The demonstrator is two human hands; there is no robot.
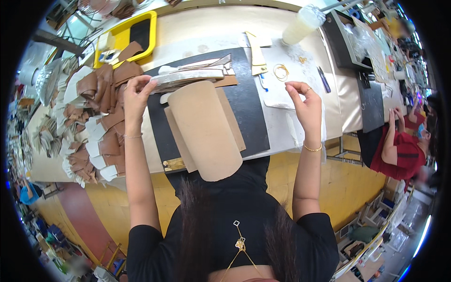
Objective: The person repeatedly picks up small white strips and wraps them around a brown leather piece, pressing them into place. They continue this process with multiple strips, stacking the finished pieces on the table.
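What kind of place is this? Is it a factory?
Probably yes, a workshop or small factory, likely for leather or shoe parts. Stacks of cut brown pieces cover the long workbench, a dark cutting mat lies there, and another person works nearby.
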